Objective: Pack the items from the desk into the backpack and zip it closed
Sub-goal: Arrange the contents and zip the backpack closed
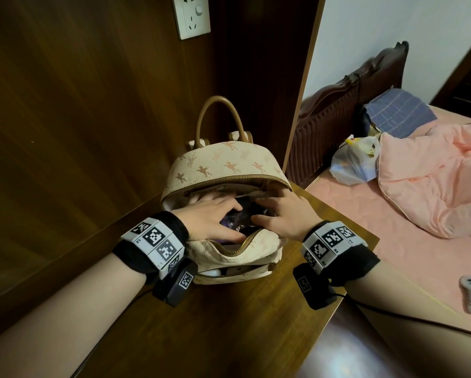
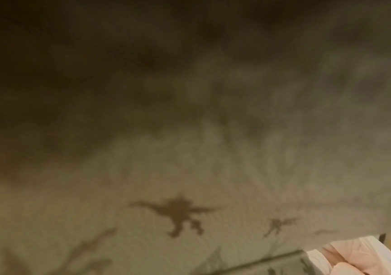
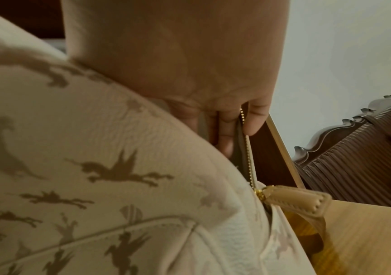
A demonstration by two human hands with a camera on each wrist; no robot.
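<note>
Looks like the packing is mostly wrapping up: the backpack is standing on the desk with its main zipper wide open, and both hands are pushing a dark item down into the opening. The left hand is lying spread over it, fingers loose; the right hand is reaching inside, so I can't tell if it's gripping. I'm not seeing loose items on the visible desk, so the zipping is what's left, front pocket too.
</note>
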